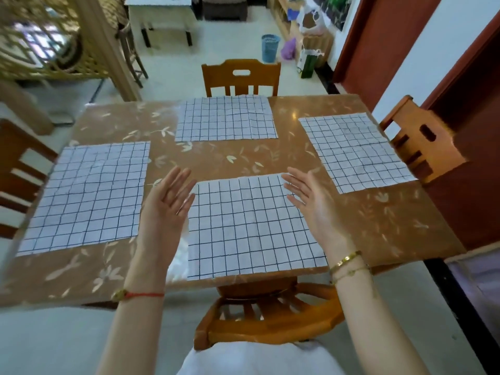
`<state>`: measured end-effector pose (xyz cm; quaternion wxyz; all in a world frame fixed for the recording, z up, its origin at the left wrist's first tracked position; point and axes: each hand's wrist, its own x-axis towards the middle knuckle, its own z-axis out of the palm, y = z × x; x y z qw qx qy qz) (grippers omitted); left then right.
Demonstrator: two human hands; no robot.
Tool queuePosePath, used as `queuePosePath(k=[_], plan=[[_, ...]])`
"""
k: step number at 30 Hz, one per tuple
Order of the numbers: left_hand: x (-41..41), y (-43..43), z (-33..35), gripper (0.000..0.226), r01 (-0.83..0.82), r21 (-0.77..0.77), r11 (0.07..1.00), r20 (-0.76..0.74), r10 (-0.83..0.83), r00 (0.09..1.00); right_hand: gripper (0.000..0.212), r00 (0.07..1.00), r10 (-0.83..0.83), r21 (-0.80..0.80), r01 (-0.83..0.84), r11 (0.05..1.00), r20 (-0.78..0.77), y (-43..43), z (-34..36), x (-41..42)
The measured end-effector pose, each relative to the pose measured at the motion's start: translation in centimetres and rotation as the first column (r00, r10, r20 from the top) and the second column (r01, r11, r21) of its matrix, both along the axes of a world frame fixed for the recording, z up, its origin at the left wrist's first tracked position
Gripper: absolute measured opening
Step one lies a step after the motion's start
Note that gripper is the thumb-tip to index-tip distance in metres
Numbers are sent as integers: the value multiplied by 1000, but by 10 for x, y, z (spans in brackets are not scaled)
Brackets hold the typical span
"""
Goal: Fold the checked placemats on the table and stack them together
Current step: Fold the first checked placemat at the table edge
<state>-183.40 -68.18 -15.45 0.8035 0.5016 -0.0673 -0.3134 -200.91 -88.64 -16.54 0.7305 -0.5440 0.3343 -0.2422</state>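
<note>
1. Both hands were out in front of me in the head view: my left hand (165, 209) and my right hand (311, 204) were spread, palms turned inward toward each other, fingers straight and slightly apart, gripping nothing.
2. Between the two hands lay the near placemat (251, 228), flat and unfolded, its near edge at the table's edge. My left fingers showed over its left edge and my right fingers over its far right corner; I could not tell whether they touched the cloth.
3. Outward of my left hand lay the left placemat (86, 196), also flat, apart from the near one.
4. Beyond my fingertips, well past both hands, lay the far placemat (226, 119), flat against the table's far edge.
5. Outward of my right hand and a little farther out lay the right placemat (357, 150), flat and turned at an angle.
6. All four rested on the table (216, 158), whose brown cover bore a pale leaf print.
7. A red string bracelet (143, 295) circled my left wrist and gold bracelets (347, 259) my right.
8. Below my wrists a wooden chair (267, 318) was tucked under the table.
</note>
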Motion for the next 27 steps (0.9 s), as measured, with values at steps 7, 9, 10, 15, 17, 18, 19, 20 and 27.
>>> queuePosePath(k=[7,9,10,15,17,18,19,20,27], plan=[[-24,-8,2,40,-99,-5,995,-8,99,995,46,996,91,14,-91,996,-15,-22,-1,-4],[-31,-11,4,40,-122,-4,992,-12,122,992,46,993,113,13,-113,994,-18,-29,-2,-6],[-33,-12,4,40,-133,-5,991,-12,133,991,47,992,123,9,-123,992,-19,-32,-3,-7],[-40,-18,2,38,-171,1,985,-26,171,985,47,989,150,5,-150,989,-20,-44,-6,-9],[-39,-20,1,38,-178,1,984,-29,178,984,46,987,159,3,-159,987,-27,-47,-7,-8],[-38,-21,1,38,-182,4,983,-26,182,983,46,986,163,-1,-163,987,-32,-48,-8,-7],[-38,-22,0,37,-189,13,982,-21,189,982,46,985,166,-6,-166,986,-39,-50,-9,-5],[-36,-23,-2,37,-198,28,980,-10,199,980,45,985,169,-11,-169,986,-48,-52,-11,-4],[-15,-15,-41,31,-371,280,886,163,337,927,36,962,232,-73,-244,967,-146,-63,-32,27]])
